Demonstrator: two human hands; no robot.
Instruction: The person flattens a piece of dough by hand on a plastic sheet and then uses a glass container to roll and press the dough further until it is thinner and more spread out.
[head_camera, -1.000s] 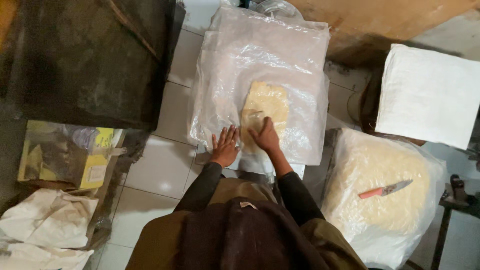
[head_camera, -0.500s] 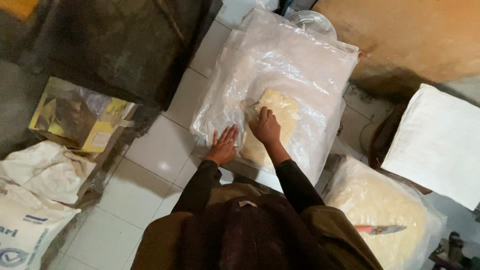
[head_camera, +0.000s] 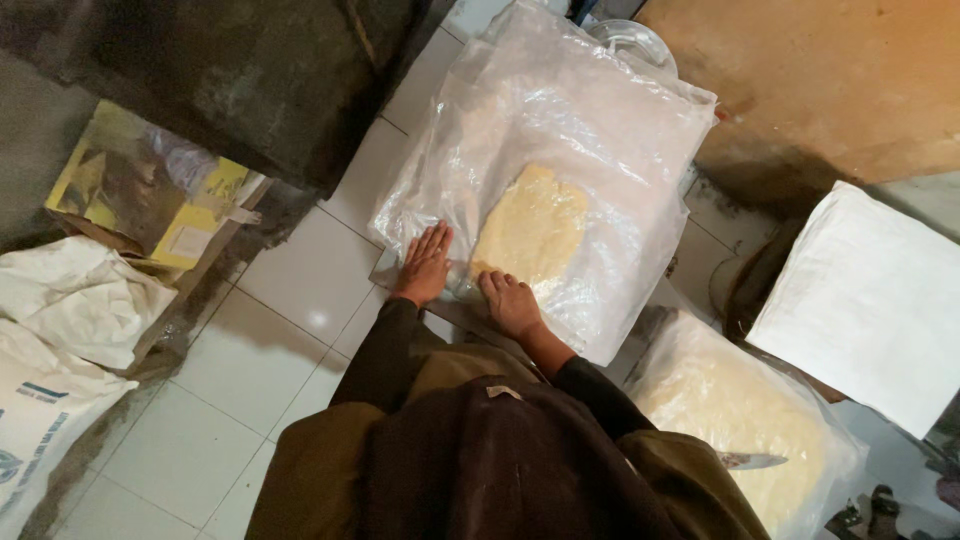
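Note:
A flat slab of pale yellow dough (head_camera: 532, 226) lies under a clear plastic sheet (head_camera: 560, 120) spread on the tiled floor. My left hand (head_camera: 424, 264) rests flat on the sheet's near left edge, fingers spread, just left of the dough. My right hand (head_camera: 510, 303) presses palm-down on the plastic at the dough's near edge. Neither hand grips anything. My dark sleeves and brown garment fill the bottom of the view.
A plastic-wrapped mound of dough (head_camera: 740, 410) with a knife (head_camera: 752, 461) on it sits at the right. A white folded sack (head_camera: 870, 300) lies beyond it. Cardboard box (head_camera: 150, 190) and white sacks (head_camera: 70, 320) stand at the left; a dark slab (head_camera: 210, 70) is above.
My right hand has slid back from the middle of the dough to its near edge. The view has shifted, and my left hand stays flat on the sheet.

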